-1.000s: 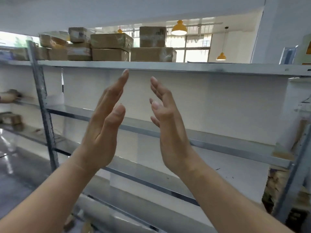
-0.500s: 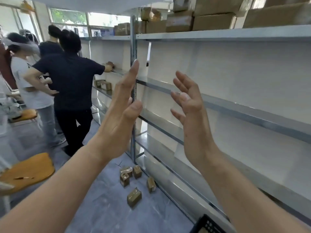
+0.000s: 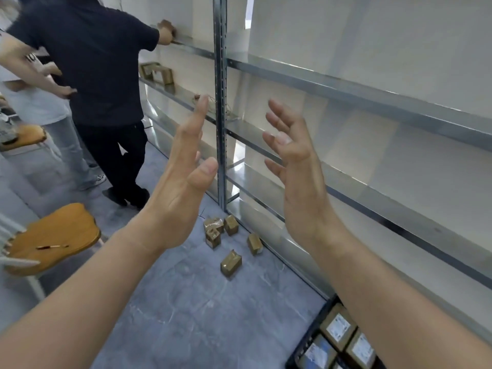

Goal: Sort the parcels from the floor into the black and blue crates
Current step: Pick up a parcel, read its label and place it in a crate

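five small brown parcels lie on the grey floor just below the centre of the frame, near the foot of a metal rack. three sit bunched at the top of the group. one lies just beside the rack's bottom rail, its long axis slanting from upper left to lower right. the nearest lies apart, its long axis slanting from lower left to upper right.

a black crate fills the lower right corner and holds at least three labelled boxes lying flat, white labels up.

the left hand is raised mid-frame, fingers straight, holding nothing. the right hand faces it, apart, fingers spread and loosely bent, also empty.

a wooden stool stands at the left edge. a person in a black shirt stands at upper left, one hand on a shelf, with another person in a white top behind.
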A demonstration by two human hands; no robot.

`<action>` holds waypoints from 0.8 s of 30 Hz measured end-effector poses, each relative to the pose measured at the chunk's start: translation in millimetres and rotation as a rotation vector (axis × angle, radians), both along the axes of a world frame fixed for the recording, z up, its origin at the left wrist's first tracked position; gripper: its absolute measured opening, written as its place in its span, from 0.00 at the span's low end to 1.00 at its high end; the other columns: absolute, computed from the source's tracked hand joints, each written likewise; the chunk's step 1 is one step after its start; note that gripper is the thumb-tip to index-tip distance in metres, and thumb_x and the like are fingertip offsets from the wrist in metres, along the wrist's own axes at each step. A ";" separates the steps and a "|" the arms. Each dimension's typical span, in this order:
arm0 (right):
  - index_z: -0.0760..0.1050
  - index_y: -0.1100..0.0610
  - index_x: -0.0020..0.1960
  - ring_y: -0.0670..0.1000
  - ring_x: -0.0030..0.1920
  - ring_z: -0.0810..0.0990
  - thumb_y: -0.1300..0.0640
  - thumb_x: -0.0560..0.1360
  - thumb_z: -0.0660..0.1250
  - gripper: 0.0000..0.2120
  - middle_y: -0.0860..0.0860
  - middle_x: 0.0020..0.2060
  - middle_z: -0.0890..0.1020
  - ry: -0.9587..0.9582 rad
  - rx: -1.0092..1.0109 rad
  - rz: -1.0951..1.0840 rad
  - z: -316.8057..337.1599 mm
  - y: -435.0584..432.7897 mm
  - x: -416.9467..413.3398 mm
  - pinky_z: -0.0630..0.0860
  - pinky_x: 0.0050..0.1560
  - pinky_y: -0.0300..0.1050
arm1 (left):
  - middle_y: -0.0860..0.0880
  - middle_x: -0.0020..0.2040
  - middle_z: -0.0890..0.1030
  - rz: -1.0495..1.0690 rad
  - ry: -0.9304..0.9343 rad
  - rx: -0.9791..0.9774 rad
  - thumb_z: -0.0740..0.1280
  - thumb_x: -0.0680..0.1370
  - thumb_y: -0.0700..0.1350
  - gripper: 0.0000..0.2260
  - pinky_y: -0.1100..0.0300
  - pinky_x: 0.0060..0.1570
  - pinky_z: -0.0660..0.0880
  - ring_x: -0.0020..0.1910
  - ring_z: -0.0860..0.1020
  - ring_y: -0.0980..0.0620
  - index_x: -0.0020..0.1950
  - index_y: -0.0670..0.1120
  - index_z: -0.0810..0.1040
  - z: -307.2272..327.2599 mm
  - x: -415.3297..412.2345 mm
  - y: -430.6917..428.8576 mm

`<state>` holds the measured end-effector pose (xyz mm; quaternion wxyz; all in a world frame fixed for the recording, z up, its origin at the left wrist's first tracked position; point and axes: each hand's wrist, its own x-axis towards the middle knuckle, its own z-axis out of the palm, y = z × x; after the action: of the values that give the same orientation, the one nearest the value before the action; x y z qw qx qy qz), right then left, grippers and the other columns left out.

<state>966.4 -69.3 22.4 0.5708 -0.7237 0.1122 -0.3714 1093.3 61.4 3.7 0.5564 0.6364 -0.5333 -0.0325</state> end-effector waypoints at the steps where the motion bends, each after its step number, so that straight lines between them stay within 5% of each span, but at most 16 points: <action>1: 0.67 0.35 0.78 0.36 0.74 0.72 0.40 0.80 0.58 0.26 0.30 0.73 0.72 0.012 -0.006 -0.003 -7.1 -10.0 10.6 0.71 0.78 0.51 | 0.61 0.84 0.50 -0.006 0.014 0.006 0.53 0.81 0.59 0.33 0.45 0.79 0.58 0.82 0.56 0.58 0.85 0.58 0.46 -7.3 11.0 -10.0; 5: 0.67 0.38 0.81 0.37 0.76 0.72 0.33 0.76 0.57 0.33 0.33 0.76 0.72 0.054 -0.006 -0.012 -38.1 -59.2 55.3 0.70 0.78 0.51 | 0.60 0.85 0.50 -0.017 0.070 0.050 0.53 0.81 0.59 0.34 0.63 0.70 0.66 0.64 0.67 0.66 0.85 0.56 0.45 -38.7 59.1 -62.0; 8: 0.68 0.39 0.81 0.39 0.77 0.70 0.33 0.76 0.56 0.35 0.35 0.77 0.72 0.087 0.007 -0.009 -60.9 -101.6 94.5 0.69 0.79 0.54 | 0.60 0.85 0.50 -0.006 0.150 0.062 0.54 0.81 0.59 0.34 0.46 0.81 0.55 0.82 0.55 0.58 0.85 0.57 0.45 -63.1 96.2 -102.1; 10: 0.68 0.40 0.82 0.38 0.77 0.70 0.33 0.76 0.55 0.36 0.36 0.78 0.71 0.103 0.020 -0.005 -74.1 -125.1 121.1 0.70 0.79 0.53 | 0.63 0.84 0.51 0.009 0.218 0.083 0.55 0.80 0.61 0.34 0.41 0.81 0.53 0.83 0.51 0.58 0.84 0.62 0.46 -75.1 120.1 -124.9; 18: 0.68 0.45 0.82 0.39 0.78 0.71 0.35 0.76 0.55 0.37 0.38 0.78 0.72 0.172 0.106 0.023 -130.5 -183.6 229.6 0.70 0.80 0.54 | 0.57 0.85 0.49 -0.002 0.239 0.180 0.52 0.82 0.58 0.34 0.41 0.82 0.52 0.84 0.49 0.58 0.86 0.53 0.44 -126.7 222.7 -183.9; 24: 0.67 0.44 0.83 0.39 0.77 0.71 0.33 0.76 0.56 0.37 0.37 0.78 0.71 0.251 0.182 -0.068 -199.7 -208.6 314.9 0.72 0.78 0.52 | 0.65 0.83 0.51 -0.107 0.289 0.250 0.55 0.82 0.65 0.32 0.39 0.81 0.53 0.84 0.51 0.57 0.84 0.61 0.49 -201.6 324.2 -229.0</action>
<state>1281.3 -277.9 -177.4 0.6026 -0.7056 0.2403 -0.2851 1417.6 -167.5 -198.0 0.5411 0.6599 -0.4729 -0.2191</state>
